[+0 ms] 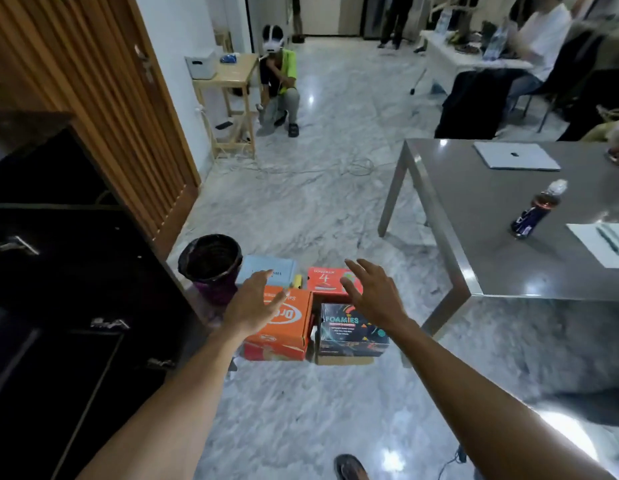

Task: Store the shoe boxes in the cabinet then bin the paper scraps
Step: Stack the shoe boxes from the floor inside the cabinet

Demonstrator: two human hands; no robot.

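Observation:
Several shoe boxes sit grouped on the marble floor: an orange box, a black "Foamies" box on a brown base, a red box behind, and a pale blue box at the back left. My left hand hovers open above the orange box. Above the gap between the red and black boxes, my right hand spreads its fingers and holds nothing. A bin lined with a black bag stands left of the boxes. The dark cabinet fills the left side. No paper scraps are clearly visible.
A grey table at right carries a bottle, a closed laptop and paper with a pen. A person crouches by a small wooden table far ahead. Cables lie on the floor. My foot shows below.

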